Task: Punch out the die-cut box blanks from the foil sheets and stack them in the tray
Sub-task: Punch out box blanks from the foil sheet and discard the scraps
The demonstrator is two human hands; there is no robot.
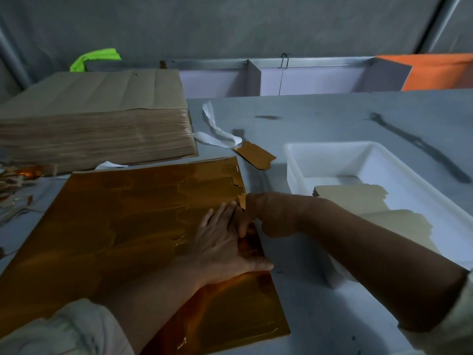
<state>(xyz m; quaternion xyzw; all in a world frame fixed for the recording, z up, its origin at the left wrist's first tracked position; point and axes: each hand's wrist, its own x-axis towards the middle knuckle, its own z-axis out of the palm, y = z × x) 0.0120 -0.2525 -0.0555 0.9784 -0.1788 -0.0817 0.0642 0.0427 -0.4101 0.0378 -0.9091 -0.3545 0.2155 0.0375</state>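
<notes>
Foil sheet: the gold foil sheet [128, 226] is laid flat at the near-left of the worktop [332, 116], its near-right corner close to the near edge.
Left hand: the left hand [225, 242] is spread flat with straight fingers and pressed on the sheet just inside its right edge. Nothing is gripped.
Right hand: the right hand [271, 216] is curled at that same right edge, touching the left fingertips. Whether a blank is pinched cannot be told, as the fingers are hidden behind the wrist.
Die-cut lines: the blank outlines appear to be laid with their long axis left to right, their jagged tab ends at the right edge — so a blank is judged to come free rightward.
Tray: the white tray [332, 146] is set just right of the sheet, towards the worktop's right edge. It is nearer the right hand, which is judged the one to carry.
Stacked blanks: blanks [358, 198] are lying plain side up inside the tray.
Loose blank: one gold piece [256, 155] is left beyond the sheet's far-right corner — outside the tray.
Sheet stack: a tall pile of sheets [97, 129] is kept at the far-left corner.
</notes>
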